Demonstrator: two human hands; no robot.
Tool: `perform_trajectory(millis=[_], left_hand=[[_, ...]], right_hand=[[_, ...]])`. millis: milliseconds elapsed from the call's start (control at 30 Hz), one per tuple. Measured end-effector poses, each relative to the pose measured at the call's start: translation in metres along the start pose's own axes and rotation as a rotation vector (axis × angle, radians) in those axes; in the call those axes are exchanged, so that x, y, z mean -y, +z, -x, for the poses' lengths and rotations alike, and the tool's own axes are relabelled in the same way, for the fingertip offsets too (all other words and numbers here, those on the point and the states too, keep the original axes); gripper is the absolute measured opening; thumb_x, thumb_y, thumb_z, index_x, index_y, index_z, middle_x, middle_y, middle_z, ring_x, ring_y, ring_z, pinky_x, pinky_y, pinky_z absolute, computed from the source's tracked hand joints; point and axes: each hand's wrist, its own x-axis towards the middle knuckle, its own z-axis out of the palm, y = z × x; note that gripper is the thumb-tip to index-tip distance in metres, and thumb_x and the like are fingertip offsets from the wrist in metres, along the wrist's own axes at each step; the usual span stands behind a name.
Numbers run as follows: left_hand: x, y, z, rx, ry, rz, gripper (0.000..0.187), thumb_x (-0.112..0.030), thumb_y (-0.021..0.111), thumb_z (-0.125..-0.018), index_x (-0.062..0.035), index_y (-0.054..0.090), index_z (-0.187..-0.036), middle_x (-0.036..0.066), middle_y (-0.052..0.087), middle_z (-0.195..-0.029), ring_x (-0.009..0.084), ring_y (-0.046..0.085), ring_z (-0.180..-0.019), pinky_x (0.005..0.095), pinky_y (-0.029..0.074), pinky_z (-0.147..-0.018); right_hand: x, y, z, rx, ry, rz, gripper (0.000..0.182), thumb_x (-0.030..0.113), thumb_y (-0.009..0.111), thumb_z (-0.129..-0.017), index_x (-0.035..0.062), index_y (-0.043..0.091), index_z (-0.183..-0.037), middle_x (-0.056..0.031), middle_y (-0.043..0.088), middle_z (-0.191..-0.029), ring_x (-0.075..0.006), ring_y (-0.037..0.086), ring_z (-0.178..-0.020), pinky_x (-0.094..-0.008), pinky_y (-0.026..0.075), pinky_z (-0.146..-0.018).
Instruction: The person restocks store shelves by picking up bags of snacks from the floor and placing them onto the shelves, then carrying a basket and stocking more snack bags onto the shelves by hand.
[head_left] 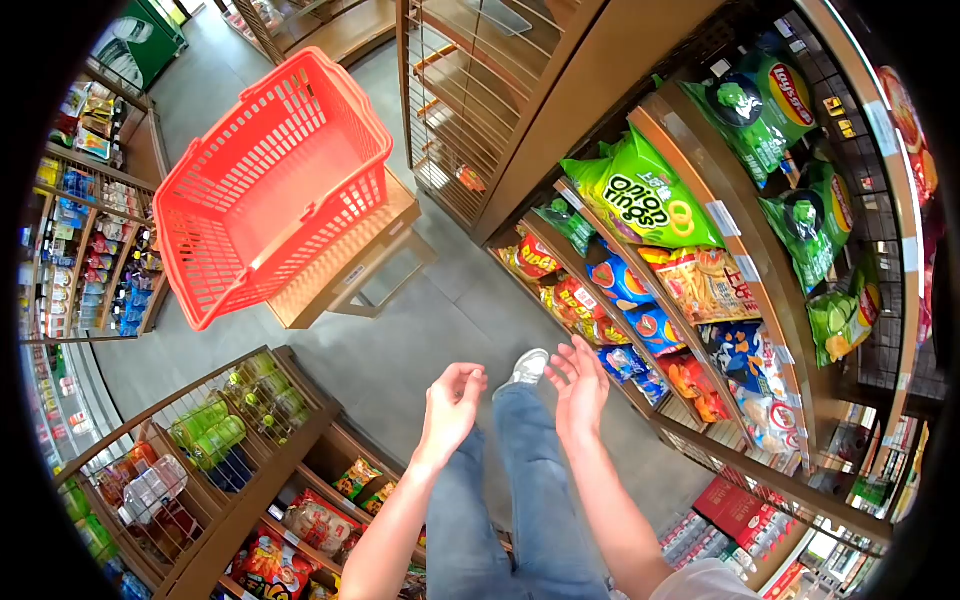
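My left hand (pixel 455 402) is raised over my legs with its fingers curled in and the tips near the thumb; nothing shows between them. To its right, my right hand (pixel 580 388) holds nothing, its fingers apart and slightly bent. Neither hand touches any goods. Beyond them, a red plastic basket (pixel 300 180) with nothing in it rests tilted on a small wooden stool (pixel 330 270). Nearest to my right hand are blue snack bags (pixel 622 362) on the lower shelf. Higher up lies a green onion rings bag (pixel 645 195).
Tall snack shelves (pixel 690 130) run along the right. A low shelf unit (pixel 250 480) with wire bins stands at the lower left. Red boxes (pixel 735 510) are at the lower right. My shoe (pixel 528 368) is on the grey floor (pixel 455 290).
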Motion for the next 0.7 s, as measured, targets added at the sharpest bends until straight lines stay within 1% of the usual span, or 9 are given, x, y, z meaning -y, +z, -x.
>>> perform_trajectory(millis=[100, 233, 300, 367, 433, 533, 633, 667, 700], left_hand=[[-0.010, 0.005, -0.022, -0.011, 0.034, -0.039, 0.024, -0.020, 0.054, -0.097, 0.0005, 0.060, -0.107, 0.011, 0.068, -0.096, 0.0171, 0.066, -0.089, 0.0299, 0.054, -0.073], [-0.037, 0.017, -0.051, -0.016, 0.038, -0.003, 0.024, -0.021, 0.055, -0.097, 0.0008, 0.060, -0.107, 0.011, 0.068, -0.095, 0.0170, 0.066, -0.089, 0.0297, 0.054, -0.073], [-0.053, 0.026, -0.065, -0.034, 0.078, 0.058, 0.024, -0.020, 0.055, -0.097, 0.0014, 0.060, -0.107, 0.011, 0.067, -0.096, 0.0166, 0.065, -0.090, 0.0295, 0.054, -0.074], [-0.065, 0.038, -0.079, -0.045, 0.092, 0.064, 0.024, -0.019, 0.054, -0.097, 0.0021, 0.060, -0.107, 0.011, 0.067, -0.096, 0.0161, 0.065, -0.090, 0.0291, 0.054, -0.074], [-0.068, 0.052, -0.098, -0.024, 0.111, 0.132, 0.023, -0.019, 0.054, -0.097, 0.0017, 0.060, -0.107, 0.010, 0.067, -0.095, 0.0158, 0.064, -0.089, 0.0288, 0.053, -0.074], [-0.058, 0.072, -0.129, 0.010, 0.153, 0.094, 0.022, -0.019, 0.055, -0.097, 0.0007, 0.060, -0.107, 0.009, 0.067, -0.094, 0.0151, 0.064, -0.088, 0.0282, 0.052, -0.074], [-0.039, 0.096, -0.163, 0.071, 0.238, 0.090, 0.022, -0.019, 0.055, -0.097, 0.0005, 0.061, -0.106, 0.008, 0.068, -0.094, 0.0130, 0.063, -0.087, 0.0273, 0.051, -0.073], [-0.036, 0.101, -0.174, 0.086, 0.263, 0.078, 0.022, -0.019, 0.056, -0.096, 0.0005, 0.061, -0.106, 0.008, 0.068, -0.093, 0.0129, 0.063, -0.087, 0.0275, 0.051, -0.073], [-0.032, 0.106, -0.186, 0.103, 0.287, 0.064, 0.022, -0.018, 0.056, -0.096, 0.0004, 0.061, -0.107, 0.008, 0.068, -0.093, 0.0128, 0.063, -0.087, 0.0277, 0.051, -0.073]], right_hand=[[0.002, 0.003, -0.019, 0.019, 0.071, 0.003, 0.037, 0.020, 0.054, -0.095, 0.0002, 0.053, -0.126, -0.0126, 0.060, -0.107, -0.0188, 0.058, -0.090, -0.0344, 0.051, -0.077], [0.017, 0.011, -0.039, 0.006, 0.052, 0.020, 0.036, 0.019, 0.054, -0.095, -0.0003, 0.054, -0.125, -0.0120, 0.060, -0.108, -0.0183, 0.059, -0.091, -0.0336, 0.051, -0.077], [0.026, 0.013, -0.050, 0.004, 0.026, 0.037, 0.035, 0.018, 0.055, -0.095, -0.0006, 0.055, -0.124, -0.0118, 0.060, -0.108, -0.0181, 0.059, -0.091, -0.0335, 0.052, -0.077], [0.030, 0.016, -0.060, 0.060, 0.063, 0.065, 0.034, 0.016, 0.055, -0.094, -0.0006, 0.055, -0.124, -0.0113, 0.059, -0.109, -0.0180, 0.059, -0.092, -0.0338, 0.052, -0.077], [0.031, 0.019, -0.075, 0.099, 0.085, 0.076, 0.034, 0.014, 0.056, -0.093, 0.0000, 0.055, -0.124, -0.0108, 0.059, -0.110, -0.0177, 0.059, -0.092, -0.0334, 0.052, -0.078], [0.029, 0.022, -0.094, 0.164, 0.083, 0.179, 0.035, 0.014, 0.058, -0.092, 0.0000, 0.055, -0.124, -0.0102, 0.058, -0.110, -0.0169, 0.058, -0.095, -0.0316, 0.052, -0.079], [0.010, 0.022, -0.127, 0.161, -0.019, 0.183, 0.034, 0.013, 0.058, -0.093, 0.0003, 0.055, -0.124, -0.0088, 0.059, -0.110, -0.0166, 0.057, -0.096, -0.0319, 0.052, -0.080], [0.006, 0.026, -0.137, 0.158, -0.035, 0.165, 0.031, 0.014, 0.059, -0.092, 0.0014, 0.056, -0.121, -0.0091, 0.059, -0.108, -0.0171, 0.057, -0.096, -0.0346, 0.050, -0.082], [0.001, 0.028, -0.149, 0.162, -0.058, 0.154, 0.031, 0.014, 0.059, -0.092, 0.0014, 0.056, -0.121, -0.0091, 0.059, -0.108, -0.0171, 0.057, -0.096, -0.0346, 0.050, -0.082]])
